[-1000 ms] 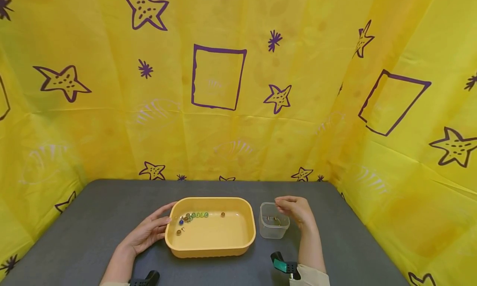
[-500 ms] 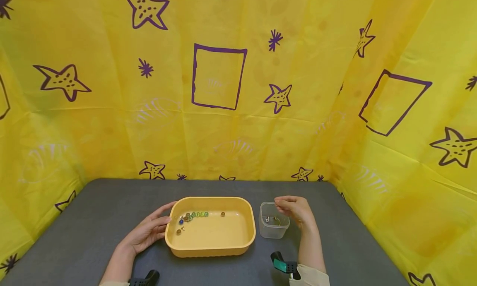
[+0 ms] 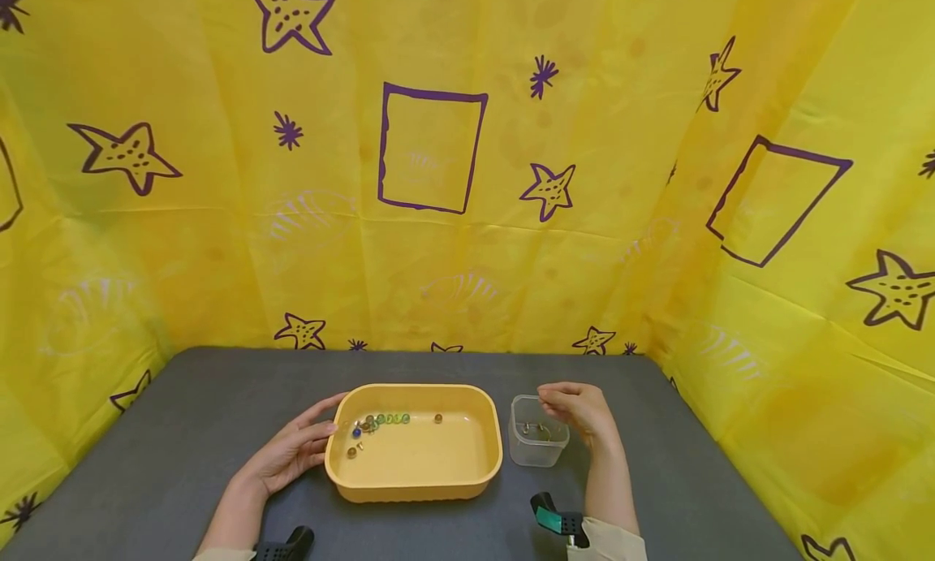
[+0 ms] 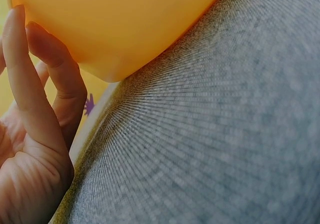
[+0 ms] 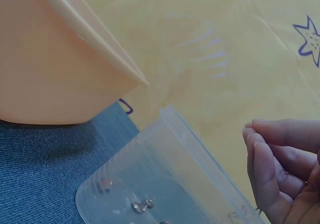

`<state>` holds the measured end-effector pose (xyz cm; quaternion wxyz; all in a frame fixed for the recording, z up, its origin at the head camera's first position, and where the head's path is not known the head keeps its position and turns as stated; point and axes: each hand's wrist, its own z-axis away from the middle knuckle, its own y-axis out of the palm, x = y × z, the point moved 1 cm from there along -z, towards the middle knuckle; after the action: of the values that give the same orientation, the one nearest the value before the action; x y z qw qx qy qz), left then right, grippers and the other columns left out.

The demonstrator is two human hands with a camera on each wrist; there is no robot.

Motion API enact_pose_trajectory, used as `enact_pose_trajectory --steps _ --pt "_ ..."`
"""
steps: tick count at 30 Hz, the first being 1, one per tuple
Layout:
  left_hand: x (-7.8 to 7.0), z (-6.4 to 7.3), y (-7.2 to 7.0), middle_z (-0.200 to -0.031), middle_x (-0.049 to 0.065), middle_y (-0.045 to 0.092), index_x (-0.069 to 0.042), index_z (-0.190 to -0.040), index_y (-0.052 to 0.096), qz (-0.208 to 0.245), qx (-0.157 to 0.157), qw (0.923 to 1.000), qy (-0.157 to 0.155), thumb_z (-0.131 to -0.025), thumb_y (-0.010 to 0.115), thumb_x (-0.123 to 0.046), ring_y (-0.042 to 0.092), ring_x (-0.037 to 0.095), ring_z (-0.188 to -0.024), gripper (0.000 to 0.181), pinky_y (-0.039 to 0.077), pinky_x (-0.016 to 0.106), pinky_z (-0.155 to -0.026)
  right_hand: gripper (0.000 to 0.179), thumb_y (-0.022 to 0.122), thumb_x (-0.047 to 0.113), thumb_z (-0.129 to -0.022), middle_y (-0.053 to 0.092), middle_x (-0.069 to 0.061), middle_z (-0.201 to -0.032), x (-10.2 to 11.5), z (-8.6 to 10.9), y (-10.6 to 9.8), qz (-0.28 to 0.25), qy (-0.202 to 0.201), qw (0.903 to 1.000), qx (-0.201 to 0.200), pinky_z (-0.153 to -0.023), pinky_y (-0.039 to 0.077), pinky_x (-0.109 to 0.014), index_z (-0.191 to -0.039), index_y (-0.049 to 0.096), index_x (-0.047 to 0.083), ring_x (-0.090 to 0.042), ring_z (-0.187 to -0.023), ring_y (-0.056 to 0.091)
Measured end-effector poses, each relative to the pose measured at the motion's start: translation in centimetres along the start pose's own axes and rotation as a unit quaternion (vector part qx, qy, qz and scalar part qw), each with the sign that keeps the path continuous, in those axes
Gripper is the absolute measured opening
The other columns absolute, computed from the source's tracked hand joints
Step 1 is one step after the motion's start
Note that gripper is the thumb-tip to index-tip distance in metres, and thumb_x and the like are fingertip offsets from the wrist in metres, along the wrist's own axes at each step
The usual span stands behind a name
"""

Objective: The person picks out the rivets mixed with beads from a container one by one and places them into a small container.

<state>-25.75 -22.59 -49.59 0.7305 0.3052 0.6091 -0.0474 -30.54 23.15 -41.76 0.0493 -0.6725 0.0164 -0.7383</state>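
In the head view my left hand [image 3: 295, 446] grips the left side of a yellow tub [image 3: 416, 493], thumb at the rim and fingers along the outer wall. The left wrist view shows those fingers [image 4: 67, 82] against the wall. My right hand [image 3: 580, 413] is over the right rim of a clear plastic container [image 3: 533, 455], fingertips pinched together. Small glints show among its curled fingers [image 5: 265, 166] in the right wrist view, and a small hooked metal piece [image 5: 259, 211] sticks out below. Shiny small metal pieces [image 5: 142, 205] lie inside the container.
Several glass marbles, one of them a blue marble [image 3: 356, 433], lie with small metal bits [image 3: 359, 446] at the tub's left; a brown marble [image 3: 438, 419] sits apart. A grey cloth-covered table [image 3: 241, 374] meets a yellow patterned curtain [image 3: 467, 244] at the back.
Both hands hold their places. A small metal piece inside the clear container looks turned compared with earlier. The head view has tilted very slightly.
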Motion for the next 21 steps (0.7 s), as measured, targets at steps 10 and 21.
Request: enact_pose_trajectory --steps 10,21 --pt "0.23 -0.11 -0.33 -0.131 -0.005 0.061 -0.043 -0.139 0.044 0.002 0.001 1.0 0.0 -0.107 0.042 -0.013 0.068 0.012 -0.114 0.044 0.061 0.026 -0.089 0.036 0.067 0.001 -0.091 0.074 -0.001 -0.081 0.36 0.09 0.14 -0.008 -0.005 1.0 -0.003 -0.067 0.059 -0.015 -0.119 0.06 -0.02 -0.007 -0.072 0.07" --pt "0.03 -0.04 -0.1 -0.13 -0.004 0.062 -0.041 -0.141 0.042 0.004 0.004 1.0 0.004 -0.106 0.043 -0.013 0.068 0.012 -0.113 0.044 0.061 0.026 -0.089 0.036 0.068 0.001 -0.09 0.073 0.002 -0.077 0.51 0.02 0.66 -0.013 -0.009 0.9998 -0.01 -0.066 0.059 -0.016 -0.119 0.061 -0.019 -0.005 -0.068 0.068"
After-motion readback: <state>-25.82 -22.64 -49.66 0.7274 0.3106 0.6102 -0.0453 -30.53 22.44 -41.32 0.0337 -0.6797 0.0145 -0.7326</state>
